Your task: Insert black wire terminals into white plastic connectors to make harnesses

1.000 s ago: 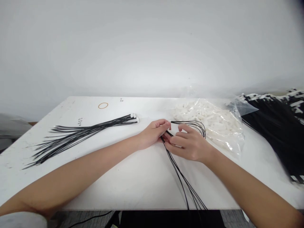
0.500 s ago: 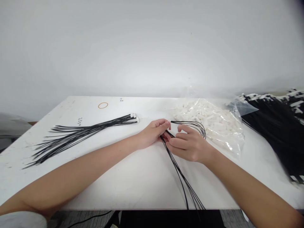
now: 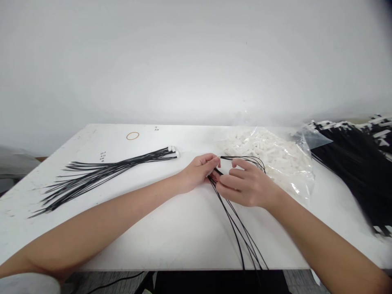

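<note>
**A:** Where are the hands working, and what are they gripping?

**B:** The left hand (image 3: 199,171) and the right hand (image 3: 245,185) are meeting near the middle of the flat white table (image 3: 171,241). Both are pinching closed on the bunch of thin black wires (image 3: 235,222), with their fingertips almost touching. The bunch is looping out behind the right hand and trailing back over the near table edge.

**A:** How much room is lying open?

**B:** Bare tabletop is stretching between the two forearms down to the near edge, and more is lying open past the hands toward the far edge, which is running along a plain grey wall.

**A:** What is crowding in?

**B:** A clear plastic bag of small white connectors (image 3: 275,157) is sitting just beside the right hand, and the wire loop is reaching its near side. Beyond it, a large heap of black wire bundles with white tags (image 3: 358,163) is filling the right edge. Well apart on the left, a fanned sheaf of black wires with white end plugs (image 3: 101,171) is lying flat. A tan rubber band (image 3: 132,136) is resting near the far edge.

**A:** Any writing?

**B:** Small dark pen marks (image 3: 157,129) are showing on the table near the band, but they are too small to read.
</note>
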`<state>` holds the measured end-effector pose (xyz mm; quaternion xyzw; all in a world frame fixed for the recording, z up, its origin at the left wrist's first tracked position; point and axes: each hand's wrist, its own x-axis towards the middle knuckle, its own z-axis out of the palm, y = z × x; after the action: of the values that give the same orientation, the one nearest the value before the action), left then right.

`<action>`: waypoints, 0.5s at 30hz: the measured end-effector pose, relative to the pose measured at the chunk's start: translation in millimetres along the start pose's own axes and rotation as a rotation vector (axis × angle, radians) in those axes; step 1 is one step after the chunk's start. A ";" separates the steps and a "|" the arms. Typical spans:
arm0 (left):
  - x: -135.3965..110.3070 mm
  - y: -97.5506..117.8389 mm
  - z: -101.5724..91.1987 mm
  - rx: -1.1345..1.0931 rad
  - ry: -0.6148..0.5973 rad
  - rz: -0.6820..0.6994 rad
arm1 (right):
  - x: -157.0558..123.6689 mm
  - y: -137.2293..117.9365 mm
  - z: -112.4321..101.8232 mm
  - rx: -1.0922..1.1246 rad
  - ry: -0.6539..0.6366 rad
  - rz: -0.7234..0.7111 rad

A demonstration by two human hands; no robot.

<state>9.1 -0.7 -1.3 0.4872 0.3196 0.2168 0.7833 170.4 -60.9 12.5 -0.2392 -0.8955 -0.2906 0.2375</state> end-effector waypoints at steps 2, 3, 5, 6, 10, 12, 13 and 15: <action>0.3 -0.2 0.3 -0.001 0.021 0.002 | -0.8 1.5 -0.7 -0.004 -0.025 0.025; 0.6 -0.4 0.2 -0.009 0.022 0.003 | -1.4 2.1 -0.9 -0.001 -0.032 0.037; 1.3 -0.6 -0.1 -0.029 0.014 0.008 | -2.8 3.1 -1.3 0.010 -0.045 0.055; 1.6 -0.7 -0.4 -0.035 0.011 0.009 | -3.4 3.5 -1.5 0.018 -0.051 0.060; 1.9 -0.9 -1.8 -0.042 0.002 -0.001 | -4.8 5.1 -2.7 0.067 -0.053 0.094; 1.7 -1.0 -2.3 -0.040 -0.005 -0.008 | -5.0 6.1 -3.3 0.105 -0.034 0.129; 1.7 -1.1 -2.6 -0.039 -0.007 -0.008 | -5.0 6.5 -3.6 0.131 -0.028 0.147; 1.7 -1.4 -3.0 -0.037 -0.010 -0.004 | -4.9 7.2 -4.3 0.219 -0.020 0.189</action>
<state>8.2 1.7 -4.0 0.4730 0.3123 0.2187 0.7943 179.6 -60.0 15.7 -0.2978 -0.8978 -0.1649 0.2796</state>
